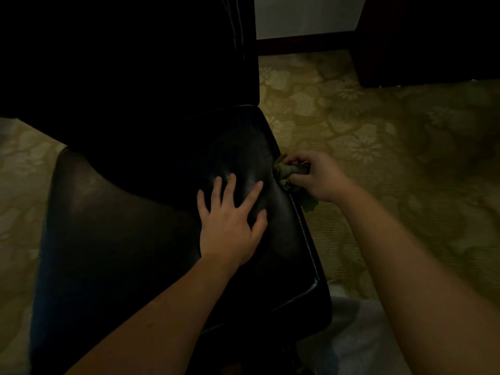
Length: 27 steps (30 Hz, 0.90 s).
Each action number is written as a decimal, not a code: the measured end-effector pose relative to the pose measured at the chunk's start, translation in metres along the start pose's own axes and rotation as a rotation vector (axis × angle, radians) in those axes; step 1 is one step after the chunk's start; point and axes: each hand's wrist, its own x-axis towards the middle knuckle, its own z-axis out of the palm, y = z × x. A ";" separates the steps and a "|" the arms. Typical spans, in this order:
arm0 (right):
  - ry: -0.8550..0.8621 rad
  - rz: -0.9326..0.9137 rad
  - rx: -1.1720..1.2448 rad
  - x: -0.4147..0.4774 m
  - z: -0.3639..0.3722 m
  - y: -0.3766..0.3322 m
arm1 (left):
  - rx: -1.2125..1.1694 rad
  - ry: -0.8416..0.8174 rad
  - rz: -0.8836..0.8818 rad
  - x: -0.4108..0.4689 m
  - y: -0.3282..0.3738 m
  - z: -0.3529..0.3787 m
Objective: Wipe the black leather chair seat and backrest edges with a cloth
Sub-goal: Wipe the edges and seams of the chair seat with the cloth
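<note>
Left hand point(232, 226) flat on seat point(121, 253); right hand point(316, 175), cloth point(286, 171) at edge.

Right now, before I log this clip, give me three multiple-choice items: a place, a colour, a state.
1. Where is the cloth? A. at the right edge of the seat B. atop the backrest C. in a bucket
2. What colour is the carpet? A. red B. yellow-green, floral C. plain grey
3. How does the left hand lie? A. fisted B. gripping the cloth C. flat on the seat, fingers spread
Answers: 1 A, the right hand grips it at that edge; 2 B, pale flowers show; 3 C, its palm rests on leather.
</note>
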 end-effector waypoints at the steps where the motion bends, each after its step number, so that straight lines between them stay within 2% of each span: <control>1: 0.056 -0.028 -0.026 0.000 0.004 -0.001 | -0.003 0.005 -0.004 0.000 0.000 0.000; 4: 0.110 -0.054 -0.052 0.001 0.008 -0.004 | -0.023 0.013 -0.009 0.000 0.001 0.000; 8: -0.161 0.078 0.011 0.000 -0.012 -0.002 | -0.029 0.023 -0.014 0.000 0.000 0.001; 10: -0.232 0.100 0.026 -0.003 -0.017 0.000 | -0.027 0.022 -0.015 0.000 0.000 0.002; 17: 0.060 -0.065 -0.019 -0.003 0.006 -0.005 | -0.015 0.019 -0.009 0.000 0.000 0.002; 20: 0.014 -0.012 -0.040 -0.001 0.000 -0.009 | -0.018 0.018 -0.014 0.000 0.000 0.002; 24: -0.239 0.081 -0.005 -0.005 -0.022 -0.012 | -0.020 0.024 -0.015 0.000 0.000 0.002; 25: -0.245 0.068 -0.013 -0.007 -0.023 -0.013 | -0.018 0.022 -0.015 0.000 0.000 0.002; 27: -0.152 0.021 -0.042 -0.007 -0.016 -0.011 | -0.021 0.022 -0.014 0.000 0.000 0.003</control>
